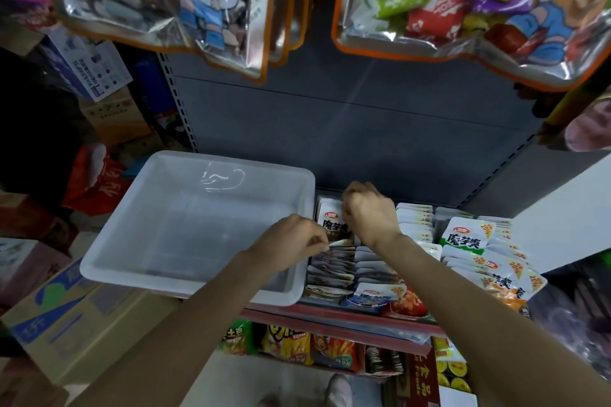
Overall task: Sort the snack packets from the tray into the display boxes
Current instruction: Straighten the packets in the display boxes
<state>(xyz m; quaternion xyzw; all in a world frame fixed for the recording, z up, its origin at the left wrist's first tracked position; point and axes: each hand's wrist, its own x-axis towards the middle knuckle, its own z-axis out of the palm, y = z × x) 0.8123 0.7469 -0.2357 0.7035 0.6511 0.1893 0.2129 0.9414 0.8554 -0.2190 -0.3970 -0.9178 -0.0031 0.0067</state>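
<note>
Snack packets stand in tight rows in the display boxes on the shelf, just right of the white plastic tray, whose floor shows bare. Most packets show only their top edges, so their prints are hard to read; the upright black-and-white packet at the back of the leftmost row is partly covered by the right hand. Box walls are mostly hidden by the packets and by both forearms, and the right end of the tray's near rim is crossed by the left forearm.

Reaching over the tray's right corner, the left hand has its fingers curled and their tips pinching the top edge of a dark packet in the leftmost row. The right hand, knuckles up, is curled over the upright packet behind; its fingertips are out of sight, so whether its grip holds that packet cannot be told.

Green-printed packets lie loosely on the rows further right. Large foil bags hang overhead, cut off by the top edge.
</note>
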